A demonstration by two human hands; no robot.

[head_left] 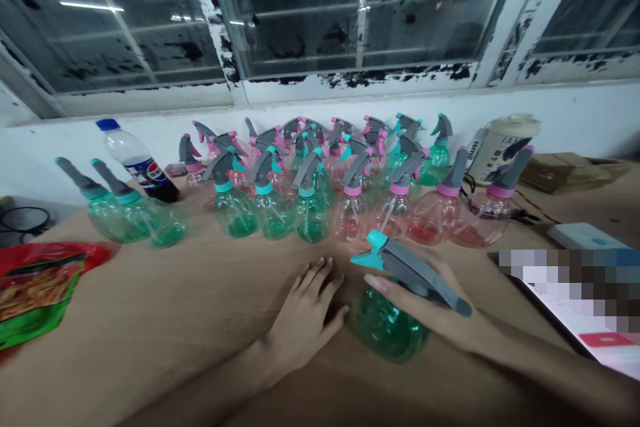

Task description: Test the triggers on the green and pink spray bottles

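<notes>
A green spray bottle (393,323) with a grey and turquoise trigger head stands at the table's near side. My right hand (425,300) is wrapped round its neck, just under the head, thumb toward me. To the left of it, my left hand (313,310) rests on the tabletop with fingers spread, holding nothing. Beyond both hands is a front row of spray bottles: a green bottle (310,217) with a turquoise collar and a pink bottle (351,217) with a pink collar are nearest. Several more pink and green ones crowd behind them.
A Pepsi bottle (145,167) leans at the back left near two green spray bottles. A red and green snack packet (37,287) lies at the left edge. On the right are a tablet-like screen (590,320), a white box (587,237), a printed cup (503,147) and cardboard (565,170).
</notes>
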